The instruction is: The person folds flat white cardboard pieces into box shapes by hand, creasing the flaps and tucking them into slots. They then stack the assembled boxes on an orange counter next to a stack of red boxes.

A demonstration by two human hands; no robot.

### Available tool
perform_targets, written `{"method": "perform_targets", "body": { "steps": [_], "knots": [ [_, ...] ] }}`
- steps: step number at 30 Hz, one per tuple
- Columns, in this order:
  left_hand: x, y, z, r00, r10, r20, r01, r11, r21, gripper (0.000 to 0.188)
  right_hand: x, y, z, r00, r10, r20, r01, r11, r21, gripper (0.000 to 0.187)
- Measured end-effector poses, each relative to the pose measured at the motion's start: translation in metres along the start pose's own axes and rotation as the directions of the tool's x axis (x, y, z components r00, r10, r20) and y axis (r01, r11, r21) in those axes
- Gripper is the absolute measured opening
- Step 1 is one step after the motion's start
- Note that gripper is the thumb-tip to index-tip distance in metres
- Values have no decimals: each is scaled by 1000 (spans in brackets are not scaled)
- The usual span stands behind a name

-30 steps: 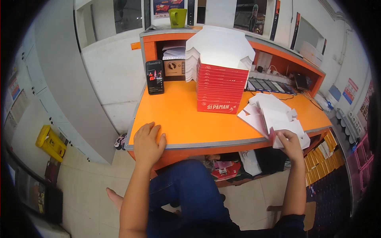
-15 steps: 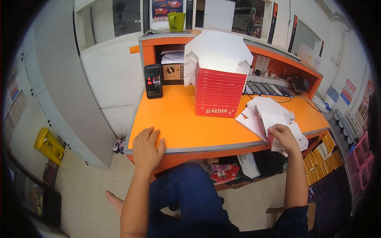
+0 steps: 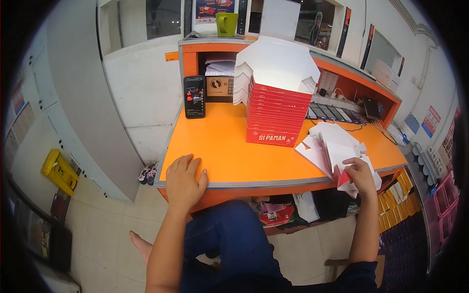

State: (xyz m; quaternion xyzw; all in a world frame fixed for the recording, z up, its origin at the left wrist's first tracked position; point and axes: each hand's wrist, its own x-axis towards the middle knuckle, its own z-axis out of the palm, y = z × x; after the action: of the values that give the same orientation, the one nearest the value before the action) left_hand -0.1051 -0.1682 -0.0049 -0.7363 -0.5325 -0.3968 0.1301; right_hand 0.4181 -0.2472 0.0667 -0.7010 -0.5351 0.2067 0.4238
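My left hand [image 3: 185,180] lies on the near left edge of the orange desk [image 3: 210,146], fingers spread and holding nothing. At the right end of the desk, my right hand [image 3: 359,177] pinches the edge of an unfolded cardboard box [image 3: 337,141], white inside, with a red outer side showing by the fingers. It lies on other flat white cardboard [image 3: 312,155]; how many pieces there are I cannot tell. Between my hands and farther back stands a tall stack of red boxes [image 3: 276,115] with raised white lids.
A phone [image 3: 194,97] with a lit screen stands upright at the back left. A green mug [image 3: 226,24] sits on the ledge above. Several dark phones or panels [image 3: 332,111] and cables lie behind the cardboard. Clothes and packets fill the shelf [image 3: 278,215] beneath the desk.
My right hand has shifted slightly right and nearer to me, and more of the red side shows at its fingers. My left hand stays on the desk edge. The view has tilted slightly.
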Motion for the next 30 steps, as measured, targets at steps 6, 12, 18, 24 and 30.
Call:
{"method": "perform_targets", "body": {
  "steps": [6, 12, 18, 24, 30],
  "knots": [
    [1, -4, 3, 1000, 19, 9, -19, 1000, 14, 38, 21, 19, 4, 870, -365, -332, 292, 923, -249, 15],
    [0, -8, 0, 1000, 17, 14, -17, 1000, 13, 37, 19, 5, 24, 759, -442, -478, 325, 893, -311, 16],
    [3, -4, -3, 1000, 28, -2, -28, 1000, 10, 32, 25, 14, 12, 738, -450, -503, 407, 891, -200, 18],
    [4, -1, -7, 999, -12, 45, 12, 1000, 7, 33, -19, 10, 59, 909, -250, -334, 245, 968, -57, 45],
    [4, -3, -5, 1000, 4, 9, -4, 1000, 0, 34, -13, 49, 53, 853, -439, -283, 302, 857, -418, 40]
  ]
}}
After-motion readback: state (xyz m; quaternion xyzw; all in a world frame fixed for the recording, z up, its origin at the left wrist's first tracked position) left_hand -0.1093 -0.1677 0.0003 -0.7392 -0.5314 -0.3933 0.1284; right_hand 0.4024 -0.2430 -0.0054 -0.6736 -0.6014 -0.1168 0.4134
